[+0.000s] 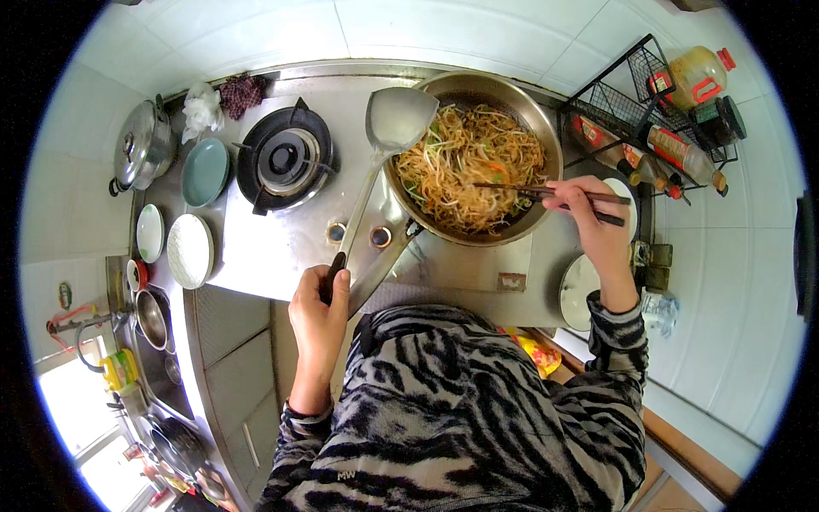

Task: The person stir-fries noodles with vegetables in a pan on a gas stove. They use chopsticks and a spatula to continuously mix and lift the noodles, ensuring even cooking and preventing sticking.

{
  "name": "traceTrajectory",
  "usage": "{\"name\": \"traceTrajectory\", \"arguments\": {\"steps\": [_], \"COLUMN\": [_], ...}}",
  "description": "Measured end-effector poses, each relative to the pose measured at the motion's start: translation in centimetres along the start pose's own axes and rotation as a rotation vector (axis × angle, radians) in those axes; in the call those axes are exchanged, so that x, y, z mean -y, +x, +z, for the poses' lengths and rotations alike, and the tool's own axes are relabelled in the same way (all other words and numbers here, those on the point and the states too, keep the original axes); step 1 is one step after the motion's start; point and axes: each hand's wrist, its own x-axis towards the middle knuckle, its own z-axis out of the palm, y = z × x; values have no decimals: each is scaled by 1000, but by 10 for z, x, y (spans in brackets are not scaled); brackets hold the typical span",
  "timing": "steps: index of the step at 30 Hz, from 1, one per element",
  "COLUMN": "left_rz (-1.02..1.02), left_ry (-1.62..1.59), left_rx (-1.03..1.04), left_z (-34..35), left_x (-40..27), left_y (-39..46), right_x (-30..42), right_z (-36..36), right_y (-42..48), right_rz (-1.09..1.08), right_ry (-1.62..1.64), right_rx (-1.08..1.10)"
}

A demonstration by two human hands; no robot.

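Note:
My left hand (322,313) grips the dark handle of a metal wok spatula (397,121). Its broad blade is raised at the left rim of a large steel wok (555,144). Inside the wok lies a heap of fried noodles (448,173) with bean sprouts and bits of green. From the right, my right hand (588,214) holds dark wooden chopsticks (544,192), their tips down among the noodles. Part of the noodles near the tips is blurred. The wok's long handle (384,269) points toward me, passing beside my left hand. The burner under the wok is hidden.
Left of the wok is a bare gas burner (285,160). Plates (190,251) and a lidded steel pot (144,144) stand farther left, above a sink (169,377). At right are a black wire rack (614,102) with bottles and a white bowl (579,294).

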Motion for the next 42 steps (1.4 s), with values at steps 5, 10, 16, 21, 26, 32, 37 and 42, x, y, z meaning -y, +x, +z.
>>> {"name": "traceTrajectory", "arguments": {"steps": [5, 10, 16, 21, 26, 32, 37, 42], "left_rz": [-67, -49, -132, -93, -140, -154, -112, -98], "left_ry": [-43, -20, 29, 89, 48, 45, 27, 2], "left_rx": [15, 4, 41, 23, -9, -36, -86, -46], "left_z": [1, 1, -7, -7, -4, -8, -10, -9], "left_x": [7, 7, 10, 7, 9, 7, 9, 14], "left_y": [-4, -3, -1, 0, -4, -4, -7, -9], "right_x": [1, 11, -14, -89, -130, -125, -79, -22], "right_z": [-24, -33, -44, -41, 3, 39, 36, 16], "right_y": [-11, 0, 50, 119, 158, 186, 183, 150], "right_rz": [-28, -25, 75, 264, 442, 517, 352, 199], "right_ry": [-110, -32, -76, 139, 456, 454, 269, 4], "right_rx": [-151, -317, -408, -427, -302, -114, 147, 293]}}
